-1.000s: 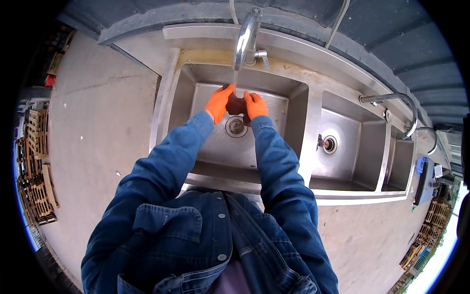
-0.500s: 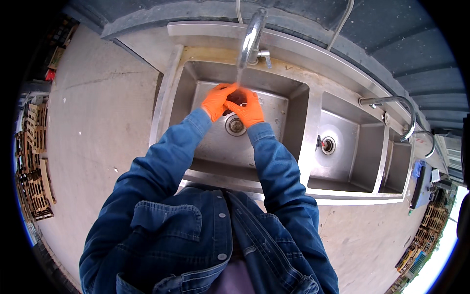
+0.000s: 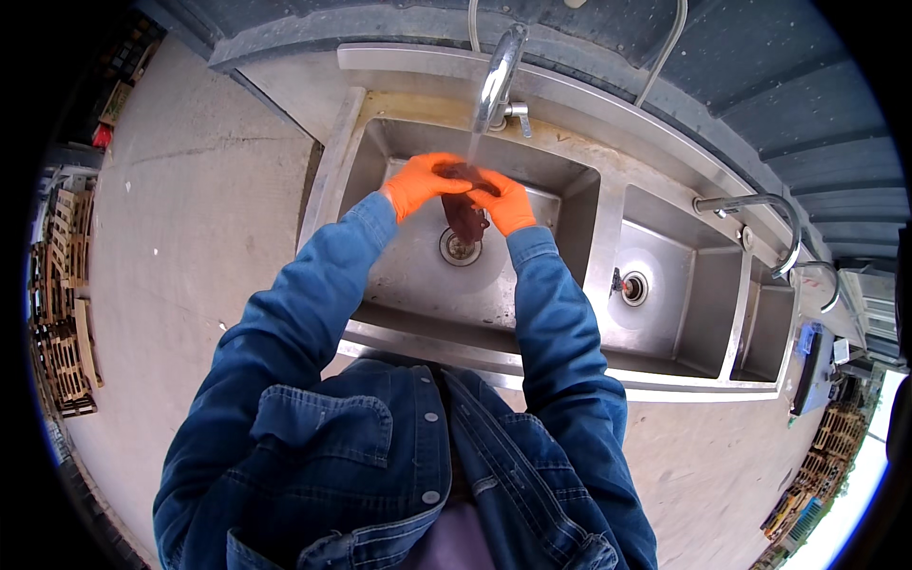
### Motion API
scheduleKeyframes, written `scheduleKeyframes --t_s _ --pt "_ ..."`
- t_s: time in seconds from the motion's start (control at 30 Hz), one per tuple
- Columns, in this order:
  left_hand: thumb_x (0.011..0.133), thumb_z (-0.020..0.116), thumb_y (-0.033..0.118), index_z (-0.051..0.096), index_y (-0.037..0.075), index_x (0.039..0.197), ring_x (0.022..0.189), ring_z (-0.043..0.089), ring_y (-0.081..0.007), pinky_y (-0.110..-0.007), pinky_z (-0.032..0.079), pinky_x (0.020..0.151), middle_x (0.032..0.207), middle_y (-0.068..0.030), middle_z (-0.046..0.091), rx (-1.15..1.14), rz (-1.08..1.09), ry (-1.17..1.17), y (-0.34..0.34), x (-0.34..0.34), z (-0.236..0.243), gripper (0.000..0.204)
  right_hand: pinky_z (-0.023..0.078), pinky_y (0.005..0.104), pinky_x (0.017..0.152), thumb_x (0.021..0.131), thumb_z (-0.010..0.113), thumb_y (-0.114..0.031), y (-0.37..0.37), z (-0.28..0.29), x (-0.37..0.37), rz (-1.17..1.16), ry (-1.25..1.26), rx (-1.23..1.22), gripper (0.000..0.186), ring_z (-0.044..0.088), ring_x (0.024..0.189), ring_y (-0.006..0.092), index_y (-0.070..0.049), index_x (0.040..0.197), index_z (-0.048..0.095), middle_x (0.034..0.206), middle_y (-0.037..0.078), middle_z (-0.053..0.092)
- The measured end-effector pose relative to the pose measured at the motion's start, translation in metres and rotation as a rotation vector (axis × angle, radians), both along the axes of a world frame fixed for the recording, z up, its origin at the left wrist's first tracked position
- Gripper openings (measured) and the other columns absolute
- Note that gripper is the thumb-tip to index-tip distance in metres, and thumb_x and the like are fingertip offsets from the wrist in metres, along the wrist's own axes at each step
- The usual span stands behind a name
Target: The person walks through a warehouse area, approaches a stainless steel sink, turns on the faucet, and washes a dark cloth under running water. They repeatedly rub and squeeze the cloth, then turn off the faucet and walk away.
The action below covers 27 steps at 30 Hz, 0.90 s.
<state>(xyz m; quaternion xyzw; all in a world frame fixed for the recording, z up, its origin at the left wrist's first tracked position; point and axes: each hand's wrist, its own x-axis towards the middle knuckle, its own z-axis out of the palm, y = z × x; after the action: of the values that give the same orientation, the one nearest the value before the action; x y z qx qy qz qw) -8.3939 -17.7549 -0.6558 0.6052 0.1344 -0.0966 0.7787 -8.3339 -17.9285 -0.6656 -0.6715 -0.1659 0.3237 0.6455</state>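
My left hand (image 3: 416, 184) and my right hand (image 3: 509, 200), both in orange gloves, hold a dark red-brown, limp piece (image 3: 464, 220) by its upper edge between fingers and thumbs. It looks like raw meat or liver, though I cannot tell the kind for sure. Water from the chrome faucet (image 3: 497, 81) runs down onto it and onto my fingers. Its lower end hangs over the drain (image 3: 460, 249) of the large steel sink basin (image 3: 437, 296), clear of the bottom. The faucet lever (image 3: 519, 114) stands just right of the spout's base.
A middle basin (image 3: 676, 318) with a small dark and red thing (image 3: 620, 283) by its drain adjoins on the right. Past it lies a narrower basin (image 3: 758, 328). A second curved faucet (image 3: 788, 223) reaches over these. Wooden pallets (image 3: 68, 247) are stacked far left on the concrete floor.
My hands have moved apart, and the dark red-brown piece, mostly hidden between them before, now hangs down stretched out below my fingers.
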Motion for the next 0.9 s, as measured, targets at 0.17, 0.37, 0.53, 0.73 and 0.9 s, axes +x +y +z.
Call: scheduleKeyframes --t_s 0.17,0.37,0.53,0.73,0.9 --pt "0.069 0.069 0.005 0.054 0.003 0.111 0.096 0.054 -0.0136 -0.028 0.044 0.083 0.103 -0.0052 0.059 0.152 -0.036 -0.085 -0.012 -0.001 0.018 0.044 0.048 0.0245 0.062 0.082 0.06 -0.011 0.001 0.006 0.002 -0.084 0.096 -0.075 0.026 0.058 0.073 0.0121 -0.001 0.106 0.058 0.088 0.005 0.062" --pt "0.07 0.067 0.002 0.056 0.002 0.108 0.096 0.054 -0.0137 -0.027 0.042 0.085 0.1 -0.0043 0.06 0.075 -0.046 0.001 0.005 -0.003 0.019 0.039 0.047 0.0253 0.063 0.085 0.057 -0.025 0.0 0.01 0.005 -0.053 0.049 -0.116 0.028 0.059 0.071 0.0122 -0.002 0.101 0.061 0.082 0.004 0.062" --pt "0.076 0.063 0.012 0.053 0.001 0.114 0.099 0.052 -0.0149 -0.027 0.039 0.087 0.107 -0.0063 0.059 -0.017 -0.065 -0.024 0.011 -0.001 0.007 0.041 0.047 0.0281 0.066 0.087 0.053 -0.027 0.009 0.018 0.007 -0.163 0.151 -0.121 0.03 0.059 0.076 0.0163 -0.001 0.102 0.058 0.087 0.008 0.061" --pt "0.083 0.056 0.021 0.055 0.003 0.109 0.092 0.054 -0.0159 -0.029 0.043 0.08 0.1 -0.005 0.059 -0.112 0.128 0.121 -0.006 -0.001 0.029 0.032 0.05 0.0343 0.068 0.089 0.048 -0.023 0.014 0.013 0.007 -0.337 0.543 0.137 0.026 0.06 0.077 0.023 -0.002 0.103 0.054 0.087 0.012 0.06" --pt "0.082 0.052 0.027 0.059 0.009 0.101 0.086 0.054 -0.0167 -0.033 0.043 0.075 0.091 -0.0035 0.059 -0.074 0.168 0.292 0.002 0.004 0.015 0.027 0.05 0.0352 0.065 0.088 0.05 -0.022 0.012 0.016 0.01 -0.355 0.584 0.07 0.027 0.059 0.076 0.0242 0.001 0.101 0.053 0.09 0.013 0.059"
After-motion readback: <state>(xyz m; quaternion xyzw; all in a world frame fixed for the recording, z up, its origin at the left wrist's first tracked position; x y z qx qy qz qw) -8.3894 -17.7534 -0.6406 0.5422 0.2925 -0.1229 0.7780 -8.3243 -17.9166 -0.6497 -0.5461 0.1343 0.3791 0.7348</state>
